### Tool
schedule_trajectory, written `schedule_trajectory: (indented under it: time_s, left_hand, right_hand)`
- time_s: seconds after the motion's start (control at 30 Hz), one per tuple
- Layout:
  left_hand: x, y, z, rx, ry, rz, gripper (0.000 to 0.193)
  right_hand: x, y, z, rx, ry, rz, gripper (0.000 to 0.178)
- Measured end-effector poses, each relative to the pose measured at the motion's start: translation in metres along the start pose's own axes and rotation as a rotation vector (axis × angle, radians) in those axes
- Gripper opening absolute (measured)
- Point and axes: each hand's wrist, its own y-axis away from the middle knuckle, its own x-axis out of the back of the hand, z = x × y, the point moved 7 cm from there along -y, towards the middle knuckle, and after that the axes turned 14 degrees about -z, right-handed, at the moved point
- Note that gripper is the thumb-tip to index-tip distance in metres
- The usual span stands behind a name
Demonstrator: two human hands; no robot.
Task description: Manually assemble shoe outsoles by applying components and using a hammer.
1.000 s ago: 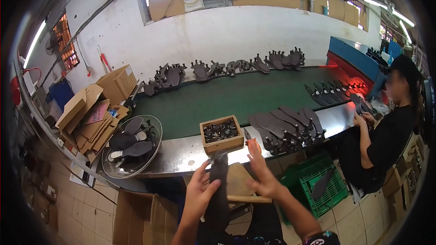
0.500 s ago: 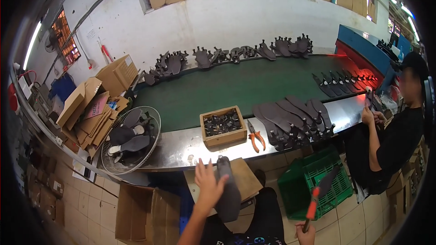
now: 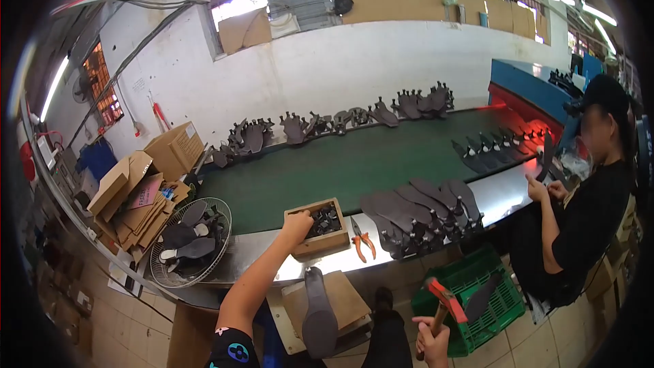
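Observation:
My left hand point(image 3: 298, 223) reaches into a wooden box point(image 3: 320, 244) of small black pieces point(image 3: 327, 220); its fingertips are hidden among them. My right hand point(image 3: 433, 342) is closed round the wooden handle of a hammer point(image 3: 445, 298) with a red head, held up in front of a green crate. Between my arms a dark grey shoe insole point(image 3: 319, 317) lies lengthwise on a tan board point(image 3: 344, 294), its narrow end pointing away from me. No hand touches it. Orange-handled pliers point(image 3: 363, 240) lie to the right of the box.
Several insoles with small heels point(image 3: 422, 215) overlap on the metal table edge, beside a green conveyor belt point(image 3: 327, 163). A wire basket point(image 3: 225, 245) of soles stands left. The green crate point(image 3: 470, 327) is on the floor. At right, a co-worker point(image 3: 579, 211) holds a sole.
My left hand has left the insole and moved forward into the wooden box. The hammer is still in my right hand, its head now turned differently. The whole view has shifted.

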Motion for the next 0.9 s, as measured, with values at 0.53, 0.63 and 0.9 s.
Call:
schedule_trajectory:
  time_s: [0.53, 0.63, 0.9]
  left_hand:
    - [0.171, 0.229, 0.123, -0.084, 1.816, 0.439, 0.006]
    - [0.17, 0.252, 0.138, -0.172, 2.127, 0.414, 0.011]
    - [0.173, 0.287, 0.137, -0.057, 1.987, 0.44, 0.009]
  right_hand:
    - [-0.154, -0.06, -0.12, 0.302, 0.21, -0.446, 0.025]
    - [-0.188, -0.04, -0.137, 0.264, 0.223, -0.527, 0.025]
    - [-0.216, -0.018, -0.138, 0.299, 0.278, -0.579, 0.026]
